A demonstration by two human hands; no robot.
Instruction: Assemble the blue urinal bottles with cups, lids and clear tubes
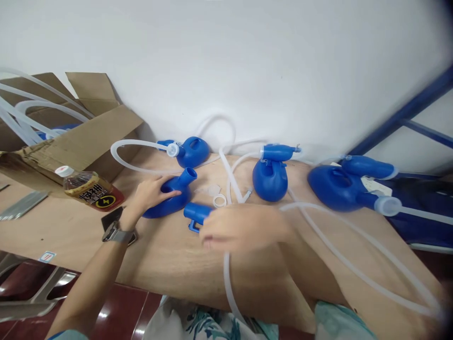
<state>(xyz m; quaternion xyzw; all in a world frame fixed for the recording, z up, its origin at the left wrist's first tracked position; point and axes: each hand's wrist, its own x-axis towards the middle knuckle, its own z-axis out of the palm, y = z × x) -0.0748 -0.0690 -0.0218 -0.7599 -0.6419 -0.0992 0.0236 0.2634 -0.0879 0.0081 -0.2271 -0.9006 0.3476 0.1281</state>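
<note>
My left hand (150, 194) grips a blue plastic urinal bottle (166, 205) by its handle, thumb across the top. The bottle's uncapped neck (189, 175) tilts up to the right. My right hand (244, 226) is smeared by motion in front of a blue tubular mouthpiece (197, 213) with a clip on its underside. Whether the fingers hold that piece, I cannot tell. A white ring (220, 200) and a clear cap (213, 190) lie just behind it. A translucent hose (228, 283) runs beneath my right hand toward the table's front edge.
Three more blue bottles, at the back left (195, 152), middle (271, 182) and right (329, 189), carry tubular pieces and hoses. A cardboard box (95, 137) of hoses stands left, near a drink bottle (92, 191) and a dark phone (111, 217). A wall (226, 71) closes the back.
</note>
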